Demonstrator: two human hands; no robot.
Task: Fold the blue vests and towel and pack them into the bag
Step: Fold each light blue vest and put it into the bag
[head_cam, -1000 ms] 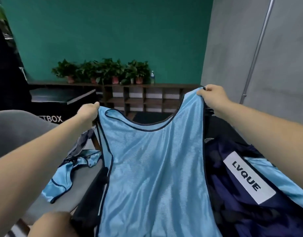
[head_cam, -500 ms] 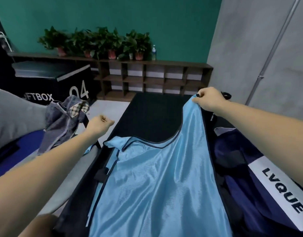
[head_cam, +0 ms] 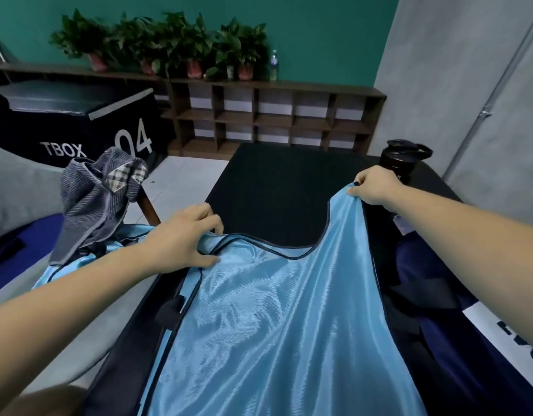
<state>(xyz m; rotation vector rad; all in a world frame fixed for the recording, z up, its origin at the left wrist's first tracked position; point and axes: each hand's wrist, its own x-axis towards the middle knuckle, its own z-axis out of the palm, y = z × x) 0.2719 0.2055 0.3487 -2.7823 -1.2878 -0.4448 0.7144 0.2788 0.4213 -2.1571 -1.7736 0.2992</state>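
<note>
A light blue vest (head_cam: 274, 325) with dark piping lies spread front-up along a black worktop (head_cam: 277, 187), its neckline toward the far end, and everything else sits around it. The left hand (head_cam: 184, 238) is on the vest's left shoulder strap, which lies bunched on the worktop; the fingers curl over the crumpled fabric and the thumb presses in from the near side, so the hand grips the strap. The right hand (head_cam: 373, 187) is closed in a pinch on the tip of the vest's right shoulder strap and holds it up off the worktop, so that side of the vest rises in a taut slope. Just behind the right hand, beyond the vest's right strap, a black bottle (head_cam: 400, 157) with a flip lid stands upright. Along the vest's right edge, touching it, lies a navy bag (head_cam: 439, 295) with a white label (head_cam: 499, 322) whose dark letters are cut off by the frame. To the vest's left, off the worktop, a grey striped towel (head_cam: 97, 199) with a plaid patch hangs in a heap, and under it lies a second blue vest (head_cam: 64, 271), crumpled and partly hidden by the left forearm. Well beyond the vest's neckline, a brown cubby shelf (head_cam: 274, 115) stands against a green wall and carries a row of potted plants (head_cam: 169, 40).
</note>
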